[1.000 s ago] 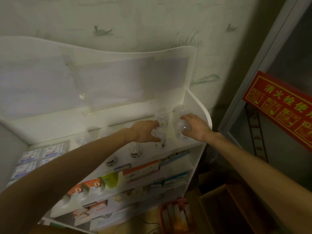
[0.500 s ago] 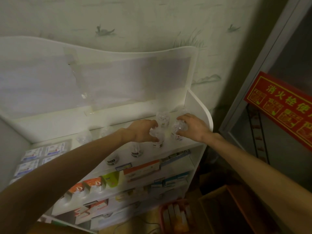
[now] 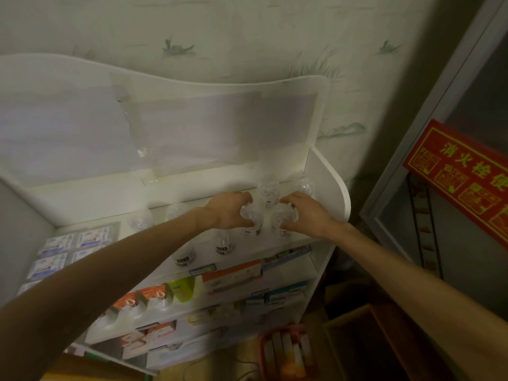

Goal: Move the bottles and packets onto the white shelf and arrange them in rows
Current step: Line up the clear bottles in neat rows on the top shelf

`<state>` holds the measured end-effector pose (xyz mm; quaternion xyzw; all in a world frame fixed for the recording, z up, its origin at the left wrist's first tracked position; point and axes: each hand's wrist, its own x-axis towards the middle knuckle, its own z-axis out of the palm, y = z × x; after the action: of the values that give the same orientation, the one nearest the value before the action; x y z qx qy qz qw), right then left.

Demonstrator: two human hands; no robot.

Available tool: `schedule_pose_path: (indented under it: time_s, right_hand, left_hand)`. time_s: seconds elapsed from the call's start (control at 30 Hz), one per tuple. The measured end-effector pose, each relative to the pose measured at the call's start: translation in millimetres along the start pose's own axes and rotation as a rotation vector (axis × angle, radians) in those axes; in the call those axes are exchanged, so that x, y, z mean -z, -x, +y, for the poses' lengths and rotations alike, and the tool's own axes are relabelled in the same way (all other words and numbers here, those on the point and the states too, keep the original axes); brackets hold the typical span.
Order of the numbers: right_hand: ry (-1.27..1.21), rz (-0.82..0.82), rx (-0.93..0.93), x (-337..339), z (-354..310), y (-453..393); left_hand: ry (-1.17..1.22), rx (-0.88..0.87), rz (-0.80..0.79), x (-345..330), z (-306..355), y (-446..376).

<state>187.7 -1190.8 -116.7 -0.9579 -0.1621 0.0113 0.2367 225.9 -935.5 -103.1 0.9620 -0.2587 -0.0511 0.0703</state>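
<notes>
Right hand has pulled its clear bottle forward, beside the left hand bottle; fingers of both clamped on them, top tier of the white shelf. More bottles behind, packets far left. Red sign right.

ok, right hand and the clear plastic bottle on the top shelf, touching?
Touching. In the head view the right hand wraps its fingers around the clear plastic bottle on the white shelf.

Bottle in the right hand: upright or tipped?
Upright. The bottle stands base down on the shelf, right hand gripping it.
</notes>
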Motion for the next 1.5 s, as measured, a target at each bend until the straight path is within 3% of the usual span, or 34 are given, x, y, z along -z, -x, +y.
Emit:
schedule_pose_path:
  time_s: [0.73, 1.0, 1.17, 1.5]
  right_hand:
    - [-0.092, -0.003, -0.077, -7, -10, 10]
    - [0.072, 0.105, -0.161, 28, -6, 34]
    - [0.302, 0.197, -0.099, 62, 8, 43]
    - [0.488, 0.096, 0.071, 91, 57, 4]
  left_hand:
    - [0.043, 0.082, 0.164, 32, -6, 11]
    - [0.128, 0.05, 0.196, 51, -6, 13]
    - [0.189, 0.041, 0.245, 66, 5, 1]
    - [0.279, -0.05, 0.256, 70, 71, -45]
